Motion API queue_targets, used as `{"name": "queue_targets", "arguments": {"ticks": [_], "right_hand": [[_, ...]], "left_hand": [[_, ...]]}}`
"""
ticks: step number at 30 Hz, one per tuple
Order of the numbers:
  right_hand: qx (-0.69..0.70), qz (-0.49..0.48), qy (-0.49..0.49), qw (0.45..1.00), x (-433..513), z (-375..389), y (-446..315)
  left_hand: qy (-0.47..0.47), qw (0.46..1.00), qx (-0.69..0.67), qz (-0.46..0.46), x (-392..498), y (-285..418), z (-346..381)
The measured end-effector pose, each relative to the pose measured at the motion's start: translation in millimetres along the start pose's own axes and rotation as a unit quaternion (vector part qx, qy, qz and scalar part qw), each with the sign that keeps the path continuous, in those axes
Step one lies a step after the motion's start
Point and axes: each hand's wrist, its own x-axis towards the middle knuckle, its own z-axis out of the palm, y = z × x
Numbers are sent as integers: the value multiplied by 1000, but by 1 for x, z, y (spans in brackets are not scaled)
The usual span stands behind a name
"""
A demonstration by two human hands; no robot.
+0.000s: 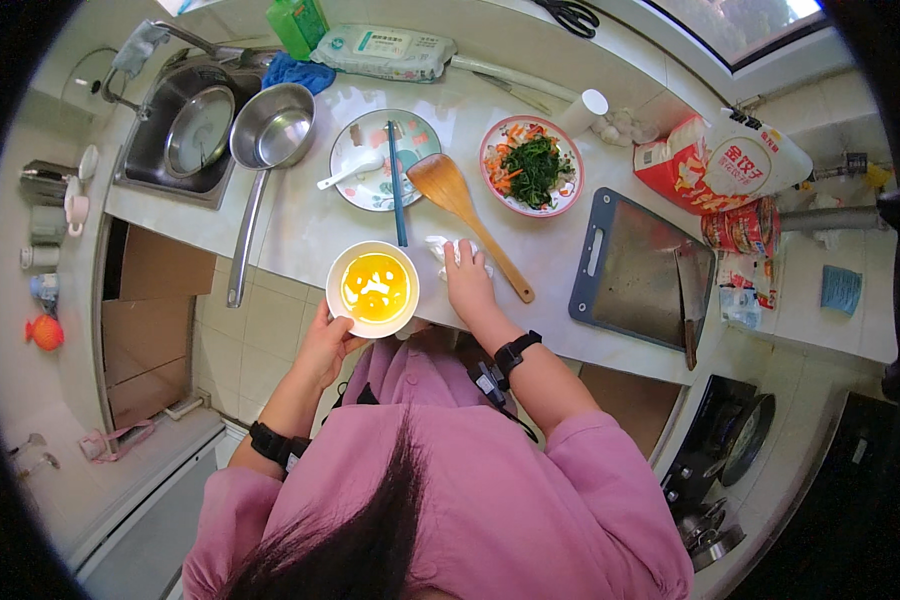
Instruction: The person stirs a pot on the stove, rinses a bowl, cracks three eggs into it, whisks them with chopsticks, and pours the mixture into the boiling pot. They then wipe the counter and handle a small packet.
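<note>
My left hand point(326, 345) holds a white bowl point(333, 291) by its lower left rim, near the counter's front edge. Yellow raw egg point(375, 289) fills much of the bowl. With its fingers on a crumpled white tissue point(436, 246), my right hand point(468, 279) rests on the counter. Just beyond it lies a wooden spatula point(461, 202), its head over the rim of a patterned plate point(360, 127). That plate bears a white spoon point(354, 165) and dark chopsticks point(396, 180). Farther right, a red-rimmed bowl point(485, 176) contains chopped greens point(534, 171) and orange shreds.
A saucepan point(273, 126) stands beside the sink point(136, 169), its handle past the counter's edge. On the right, a cutting board point(630, 262) carries a kitchen knife point(688, 307). A wipes pack point(384, 52) and a red and white bag point(720, 161) sit at the back.
</note>
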Motion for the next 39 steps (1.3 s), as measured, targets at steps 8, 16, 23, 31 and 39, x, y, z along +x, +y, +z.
{"name": "queue_targets", "arguments": {"ticks": [8,16,23,31,39], "right_hand": [[12,-87,-22,996,-81,-17,34],[-65,3,72,995,-50,-12,39],[-62,68,38,995,-7,-26,54],[-65,31,64,995,20,-10,46],[10,-14,29,999,-49,-27,71]], "left_hand": [[-1,1000,16,0,7,6,-6],[-5,1000,20,-5,2,6,-7],[-6,1000,10,8,-5,0,-9],[20,1000,12,-2,-5,0,-5],[-12,1000,26,0,2,5,3]]}}
